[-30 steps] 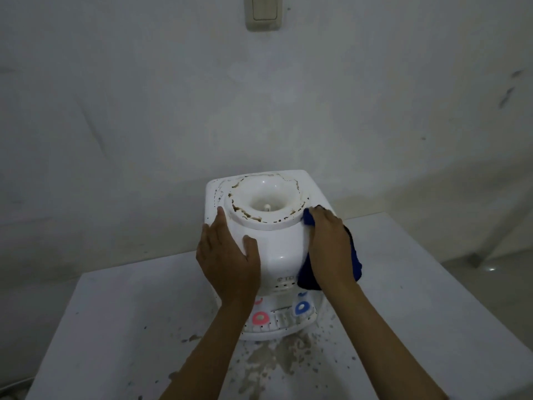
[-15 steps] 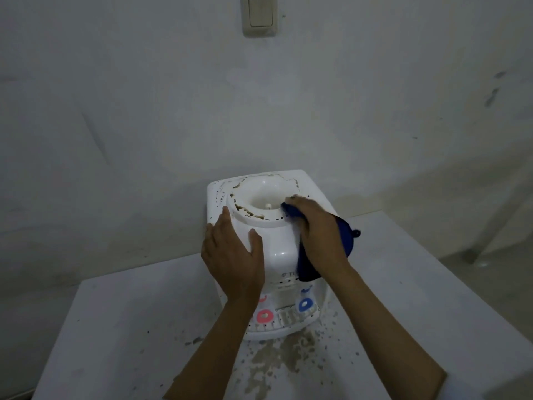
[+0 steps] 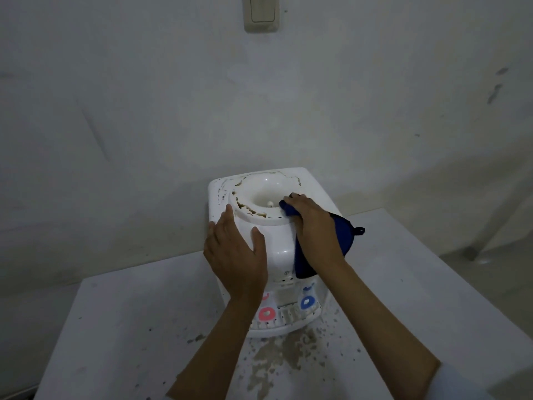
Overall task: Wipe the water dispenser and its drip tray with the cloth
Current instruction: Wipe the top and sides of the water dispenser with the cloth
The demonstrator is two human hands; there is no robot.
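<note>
From the head view, the water dispenser (image 3: 274, 226) is sitting at the far middle of a speckled white table (image 3: 115, 327), close to the wall, with its drip tray (image 3: 284, 320) at the near base below a pink tap (image 3: 266, 313) and a blue tap (image 3: 307, 302). The left hand (image 3: 235, 256) is bracing the near-left shoulder, fingers straight and lying together, thumb splayed apart. The right hand (image 3: 313, 229) is pressing the blue cloth (image 3: 340, 235) into the right rim of the top bowl, fingers curling over it. Brown grime (image 3: 245, 207) is lining the bowl's left edge; pushing hard could be smearing it wider or sliding the dispenser toward the wall, and the tray looks untouched
</note>
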